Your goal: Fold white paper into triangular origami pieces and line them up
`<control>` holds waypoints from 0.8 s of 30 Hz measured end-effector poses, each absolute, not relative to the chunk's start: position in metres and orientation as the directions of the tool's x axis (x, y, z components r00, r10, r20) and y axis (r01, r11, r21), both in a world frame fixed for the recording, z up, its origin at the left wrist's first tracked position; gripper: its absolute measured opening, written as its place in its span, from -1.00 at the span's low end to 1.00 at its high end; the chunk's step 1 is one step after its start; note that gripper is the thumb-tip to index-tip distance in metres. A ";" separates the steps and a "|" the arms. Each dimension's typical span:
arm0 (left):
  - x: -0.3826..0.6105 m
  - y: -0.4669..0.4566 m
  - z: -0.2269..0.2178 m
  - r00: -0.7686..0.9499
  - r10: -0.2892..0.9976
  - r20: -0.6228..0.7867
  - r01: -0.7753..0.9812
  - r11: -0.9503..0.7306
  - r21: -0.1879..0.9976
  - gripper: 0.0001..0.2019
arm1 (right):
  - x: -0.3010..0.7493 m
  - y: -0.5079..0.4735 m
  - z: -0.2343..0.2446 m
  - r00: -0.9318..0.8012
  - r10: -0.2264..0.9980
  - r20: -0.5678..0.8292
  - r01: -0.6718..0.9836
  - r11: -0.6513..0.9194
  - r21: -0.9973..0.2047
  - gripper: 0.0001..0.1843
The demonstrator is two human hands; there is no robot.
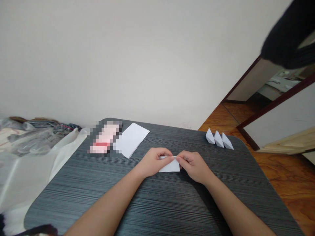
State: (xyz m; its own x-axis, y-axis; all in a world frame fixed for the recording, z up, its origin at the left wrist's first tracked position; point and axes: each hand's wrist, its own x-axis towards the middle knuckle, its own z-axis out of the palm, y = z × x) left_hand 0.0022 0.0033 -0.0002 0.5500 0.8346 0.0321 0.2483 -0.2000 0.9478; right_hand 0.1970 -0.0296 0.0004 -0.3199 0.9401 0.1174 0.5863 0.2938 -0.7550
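A small folded sheet of white paper (pixel 169 167) is held between my two hands over the middle of the dark table. My left hand (pixel 154 161) pinches its upper edge, thumb in front and fingers behind. Close beside it, my right hand (pixel 194 165) grips the upper right part of the same paper between thumb and fingers. The thumbs almost meet at the top edge. Fingers behind the paper are partly hidden.
The dark wood-grain table (pixel 147 203) has rounded corners. A stack of white paper (pixel 135 137) lies at the back left, beside a pixelated pink item (pixel 104 136). Three folded white paper shapes (pixel 219 139) stand in a row at the back right. Plastic-covered goods (pixel 44 134) lie left.
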 end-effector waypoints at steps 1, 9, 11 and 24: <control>0.003 0.003 0.000 0.557 0.830 0.040 0.257 -0.218 0.942 -0.77 | 0.196 -0.030 0.001 -0.329 0.937 0.115 0.591 0.300 -0.749 -0.73; 0.003 0.001 0.001 0.574 0.814 0.087 0.292 -0.303 0.907 -0.76 | 0.194 -0.030 0.003 -0.379 0.921 0.090 0.581 0.312 -0.752 -0.72; 0.003 0.001 0.001 0.575 0.813 0.086 0.297 -0.305 0.905 -0.76 | 0.193 -0.030 0.003 -0.377 0.922 0.086 0.579 0.307 -0.755 -0.72; 0.000 0.003 -0.001 0.481 0.876 0.013 0.355 -0.209 0.911 -0.73 | 0.200 -0.028 0.000 -0.303 0.948 0.096 0.569 0.260 -0.780 -0.72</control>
